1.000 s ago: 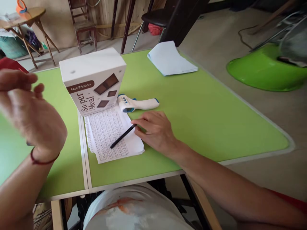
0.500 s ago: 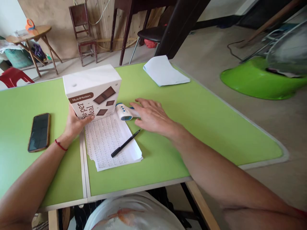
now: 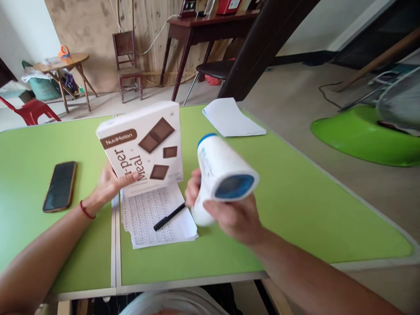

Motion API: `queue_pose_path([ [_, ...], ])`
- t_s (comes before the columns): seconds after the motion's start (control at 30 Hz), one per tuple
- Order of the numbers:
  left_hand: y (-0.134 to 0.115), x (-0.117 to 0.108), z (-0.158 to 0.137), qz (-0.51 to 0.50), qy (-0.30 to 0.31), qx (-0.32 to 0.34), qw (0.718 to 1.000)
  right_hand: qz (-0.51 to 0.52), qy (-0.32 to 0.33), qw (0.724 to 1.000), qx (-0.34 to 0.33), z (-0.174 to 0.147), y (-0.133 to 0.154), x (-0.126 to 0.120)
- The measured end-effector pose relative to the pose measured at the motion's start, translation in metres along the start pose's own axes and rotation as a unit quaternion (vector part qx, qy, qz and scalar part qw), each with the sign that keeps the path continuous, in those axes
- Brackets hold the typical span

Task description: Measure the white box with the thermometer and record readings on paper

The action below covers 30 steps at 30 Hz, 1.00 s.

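"Toward the near edge of the green table, what lies there?"

"Sheets of handwriting, with a black pen slantwise on them. One second ago the right hand had that pen; now its fingers are wrapped around the handle of the white thermometer."

"Where exactly is the thermometer?"

"Up above the table, right of the sheets, its blue-edged end turned toward the person. Half a second ago it lay beside the box, with the hand reaching over its handle."

"And to the left?"

"First the phone, flat on the table, just as it was half a second ago. Then the left hand, grasping the lower left corner of the box, thumb across the front. A second ago that hand was raised in the air, away from it."

"Has the box moved?"

"It's tilted now, showing more of its printed front and less of its top. Whether its base touches the sheets, I can't tell."

"Farther off?"

"White papers near the table's far edge, then a red chair and a wooden chair on the floor."
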<state>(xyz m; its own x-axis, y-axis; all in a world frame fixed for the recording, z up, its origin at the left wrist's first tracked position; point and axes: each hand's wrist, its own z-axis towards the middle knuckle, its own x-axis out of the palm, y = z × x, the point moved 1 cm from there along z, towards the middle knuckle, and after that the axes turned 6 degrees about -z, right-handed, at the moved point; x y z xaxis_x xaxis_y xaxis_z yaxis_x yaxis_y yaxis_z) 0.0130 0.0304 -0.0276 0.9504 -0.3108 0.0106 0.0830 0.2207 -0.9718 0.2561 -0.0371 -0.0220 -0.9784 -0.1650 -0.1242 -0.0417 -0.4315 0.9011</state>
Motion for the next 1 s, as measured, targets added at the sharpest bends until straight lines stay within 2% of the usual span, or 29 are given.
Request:
queue_pose_path([
  [0.1, 0.000, 0.013, -0.008, -0.022, 0.048, -0.031, 0.998, 0.120, 0.072, 0.988, 0.064, -0.019, 0.008, 0.021],
  [0.23, 0.000, 0.017, -0.015, -0.004, 0.070, -0.046, 0.996, 0.138, 0.057, 0.981, 0.124, -0.028, 0.002, 0.029],
  [0.43, 0.003, 0.011, -0.014, 0.046, 0.083, -0.024, 0.995, 0.161, 0.059, 0.974, 0.150, -0.024, -0.003, 0.031],
  [0.67, 0.004, 0.010, -0.012, 0.058, 0.118, -0.007, 0.991, 0.135, 0.030, 0.981, 0.139, -0.022, -0.007, 0.036],
  [1.0, 0.001, 0.013, -0.011, 0.052, 0.128, -0.008, 0.990, 0.128, 0.052, 0.983, 0.119, -0.015, 0.001, 0.034],
])
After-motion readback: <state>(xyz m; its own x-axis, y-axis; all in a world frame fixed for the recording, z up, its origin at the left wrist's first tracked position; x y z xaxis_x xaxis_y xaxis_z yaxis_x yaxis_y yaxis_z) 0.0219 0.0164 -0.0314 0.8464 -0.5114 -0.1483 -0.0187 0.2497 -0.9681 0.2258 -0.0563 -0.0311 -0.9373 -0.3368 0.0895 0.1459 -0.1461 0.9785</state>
